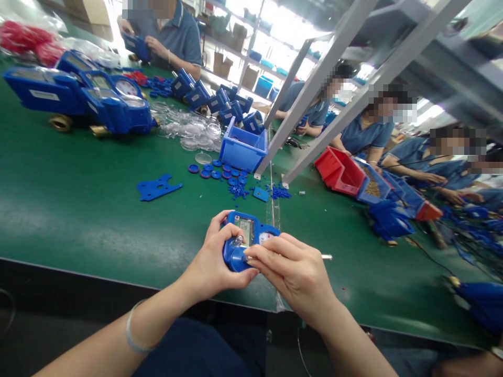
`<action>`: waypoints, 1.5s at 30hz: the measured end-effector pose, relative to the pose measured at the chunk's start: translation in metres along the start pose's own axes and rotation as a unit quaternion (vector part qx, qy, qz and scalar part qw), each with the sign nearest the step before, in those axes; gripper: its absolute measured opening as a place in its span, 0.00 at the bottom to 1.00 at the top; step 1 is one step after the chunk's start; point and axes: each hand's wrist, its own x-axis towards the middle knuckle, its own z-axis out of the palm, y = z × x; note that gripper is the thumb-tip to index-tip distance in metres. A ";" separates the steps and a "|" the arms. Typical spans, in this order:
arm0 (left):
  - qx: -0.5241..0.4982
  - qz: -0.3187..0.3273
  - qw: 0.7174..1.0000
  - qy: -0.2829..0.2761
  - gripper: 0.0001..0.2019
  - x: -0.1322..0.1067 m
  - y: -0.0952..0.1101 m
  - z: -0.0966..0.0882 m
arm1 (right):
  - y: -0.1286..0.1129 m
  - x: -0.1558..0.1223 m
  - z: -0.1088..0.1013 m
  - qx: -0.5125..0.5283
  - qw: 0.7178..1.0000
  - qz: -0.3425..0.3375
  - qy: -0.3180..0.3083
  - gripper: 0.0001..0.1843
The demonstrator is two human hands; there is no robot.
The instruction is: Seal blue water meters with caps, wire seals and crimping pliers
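Note:
A blue meter point(238, 258) with a small grey display and a round dial is held over the table's near edge. My left hand point(220, 254) wraps round its left side, thumb below and fingers above. Something small and shiny shows by the index finger; I cannot make out what it is. My right hand point(294, 267) is closed on a thin, pale, pen-like tool point(327, 257), whose rear end sticks out to the right. Its fingertips touch the meter's lower front, and they hide the tool's tip.
Beyond the meter lie blue round caps point(216, 174), tiny blue parts point(238, 189), a flat blue plate point(157, 187) and a blue bin point(243, 149). Larger blue meters point(118, 110) stand at left. Slanting grey posts point(314, 89) and a red bin point(338, 170) are at right. Several people sit around.

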 end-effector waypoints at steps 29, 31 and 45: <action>0.025 -0.013 0.998 0.061 0.18 -0.003 0.004 0.016 | -0.021 -0.019 0.005 -0.059 0.996 0.067 -0.014 0.10; 0.024 -0.013 0.998 0.064 0.17 -0.002 0.005 0.016 | -0.021 -0.016 0.005 -0.066 0.995 0.068 -0.020 0.10; 0.016 -0.043 0.994 0.097 0.15 0.007 0.013 0.013 | -0.011 -0.056 -0.021 0.089 0.934 0.319 -0.134 0.12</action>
